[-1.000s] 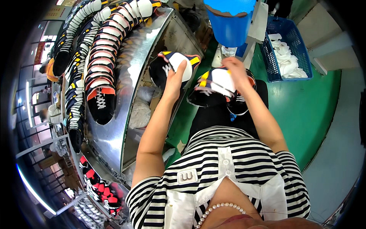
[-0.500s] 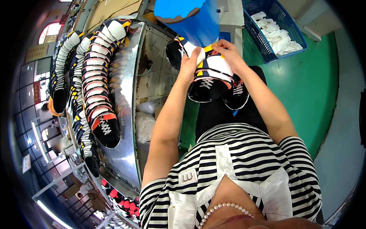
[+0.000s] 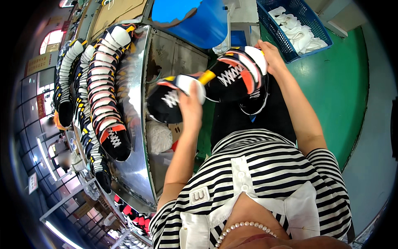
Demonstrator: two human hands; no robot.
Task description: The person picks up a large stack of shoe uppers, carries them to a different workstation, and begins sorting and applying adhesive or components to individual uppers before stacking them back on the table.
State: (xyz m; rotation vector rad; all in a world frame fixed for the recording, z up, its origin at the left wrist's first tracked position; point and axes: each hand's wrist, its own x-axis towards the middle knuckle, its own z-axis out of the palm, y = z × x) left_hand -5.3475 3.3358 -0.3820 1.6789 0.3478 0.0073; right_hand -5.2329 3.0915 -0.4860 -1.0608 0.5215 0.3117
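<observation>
My left hand (image 3: 190,107) is closed on a black shoe upper (image 3: 159,107) with white laces and a white tongue, held out to the left and slightly blurred. In my right hand (image 3: 270,57) are more shoe uppers (image 3: 227,83), stacked together, with orange lining, white tongues and yellow tabs; the fingers grip their far right edge. A yellow strip lies between the two groups, and whether it joins them I cannot tell. Below the right-hand stack, another laced black upper (image 3: 258,106) rests against my dark-clothed lap, partly covered.
Long overlapping rows of shoe uppers (image 3: 103,83) lie on the shiny metal bench (image 3: 141,124) at left. A blue bin (image 3: 207,27) stands ahead. A blue crate (image 3: 292,54) of white pieces sits on the green floor (image 3: 340,83) at far right.
My hands have moved apart. The left has gone left and nearer with one upper; the right has shifted right, and its uppers have turned so their laces show.
</observation>
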